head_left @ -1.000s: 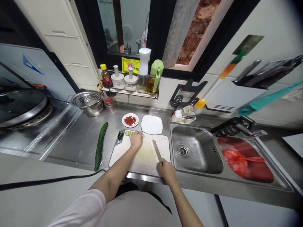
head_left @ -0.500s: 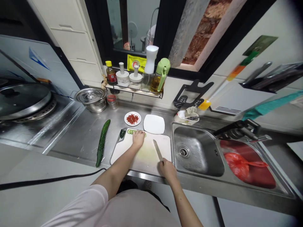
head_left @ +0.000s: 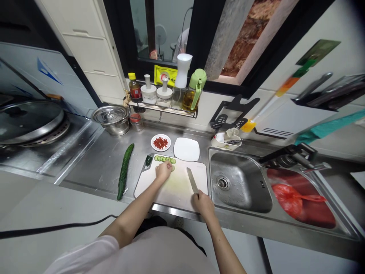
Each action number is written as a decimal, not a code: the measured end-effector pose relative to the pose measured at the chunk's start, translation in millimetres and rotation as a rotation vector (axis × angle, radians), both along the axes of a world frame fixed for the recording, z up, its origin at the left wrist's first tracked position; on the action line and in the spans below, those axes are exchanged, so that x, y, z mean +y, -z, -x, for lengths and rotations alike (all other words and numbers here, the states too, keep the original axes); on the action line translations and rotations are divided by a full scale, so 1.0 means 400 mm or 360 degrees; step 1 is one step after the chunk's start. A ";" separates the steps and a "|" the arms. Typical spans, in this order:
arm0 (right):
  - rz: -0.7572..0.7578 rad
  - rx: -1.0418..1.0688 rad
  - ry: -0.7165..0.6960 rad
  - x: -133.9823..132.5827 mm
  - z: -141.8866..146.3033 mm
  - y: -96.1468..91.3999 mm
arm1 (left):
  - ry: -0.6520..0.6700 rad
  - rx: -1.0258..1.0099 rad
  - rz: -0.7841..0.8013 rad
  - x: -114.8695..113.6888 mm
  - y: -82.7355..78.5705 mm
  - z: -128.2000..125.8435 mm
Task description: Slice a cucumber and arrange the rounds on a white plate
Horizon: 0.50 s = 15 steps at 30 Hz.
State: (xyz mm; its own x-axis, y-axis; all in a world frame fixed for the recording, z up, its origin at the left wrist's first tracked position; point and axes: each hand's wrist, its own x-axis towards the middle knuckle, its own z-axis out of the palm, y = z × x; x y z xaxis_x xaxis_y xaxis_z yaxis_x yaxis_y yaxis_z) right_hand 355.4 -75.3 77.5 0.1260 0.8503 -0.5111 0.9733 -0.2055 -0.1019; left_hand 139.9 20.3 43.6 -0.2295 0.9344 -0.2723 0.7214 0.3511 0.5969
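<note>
A white cutting board [head_left: 176, 188] lies on the steel counter. Along its far edge runs a row of cucumber slices [head_left: 164, 159], with a dark cucumber end [head_left: 148, 160] at the far left corner. My left hand [head_left: 163, 171] rests on the board just in front of the slices, fingers curled down; whether anything is under them is hidden. My right hand [head_left: 203, 201] is closed on the handle of a knife [head_left: 192, 181], whose blade lies over the board's right part. A whole cucumber [head_left: 124, 171] lies on the counter left of the board.
Behind the board stand a small plate of chopped red chilli [head_left: 161, 142] and a white square plate [head_left: 186, 149]. A steel sink [head_left: 238, 184] is at the right, a red bag [head_left: 288, 196] in the second basin. A lidded pot [head_left: 111, 118] and condiment shelf [head_left: 162, 106] stand at the back.
My left hand has drawn back from the far edge toward me, uncovering the row of slices. The knife hand stays almost where it was.
</note>
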 end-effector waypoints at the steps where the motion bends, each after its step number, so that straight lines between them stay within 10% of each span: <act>1: -0.0003 0.0002 -0.0002 -0.001 -0.001 -0.002 | -0.0020 -0.0043 0.0019 -0.014 0.003 0.012; 15: -0.0012 0.0090 -0.0426 -0.008 0.079 -0.059 | 0.0044 0.0064 0.0043 -0.106 0.020 0.109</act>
